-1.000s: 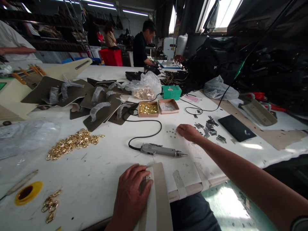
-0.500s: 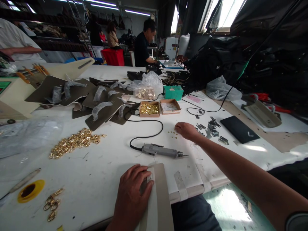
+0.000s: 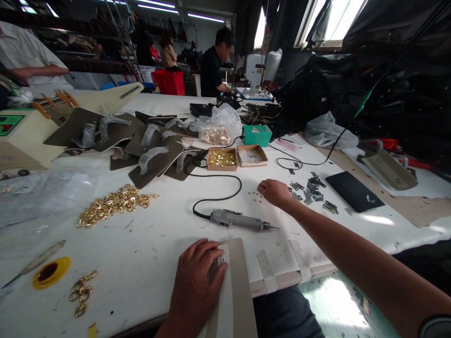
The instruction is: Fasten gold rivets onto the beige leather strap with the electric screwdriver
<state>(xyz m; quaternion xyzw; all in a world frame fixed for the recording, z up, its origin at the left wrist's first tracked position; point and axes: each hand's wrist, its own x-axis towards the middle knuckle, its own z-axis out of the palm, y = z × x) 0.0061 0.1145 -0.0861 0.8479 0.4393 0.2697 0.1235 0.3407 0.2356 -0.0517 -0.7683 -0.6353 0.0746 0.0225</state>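
My left hand (image 3: pixel 195 281) lies flat on a beige strap piece (image 3: pixel 236 291) at the near table edge, fingers pressing a small metal fitting (image 3: pixel 219 261) on it. My right hand (image 3: pixel 276 192) reaches across the white table (image 3: pixel 148 249) with fingers curled at a few small gold screws (image 3: pixel 254 195); what it pinches, if anything, is hidden. A grey electric screwdriver (image 3: pixel 243 220) lies between the hands, its black cord curling back.
Two small cardboard boxes (image 3: pixel 221 159) of hardware, a green box (image 3: pixel 256 135), grey metal plates (image 3: pixel 312 188), a black panel (image 3: pixel 354 191), a heap of gold rings (image 3: pixel 112 203), olive bag panels (image 3: pixel 151 155) and a yellow tape roll (image 3: pixel 51 273). People work at the far end.
The view has shifted slightly to the left, so everything sits a little further right. Both hands keep their places on the strap and at the screws.
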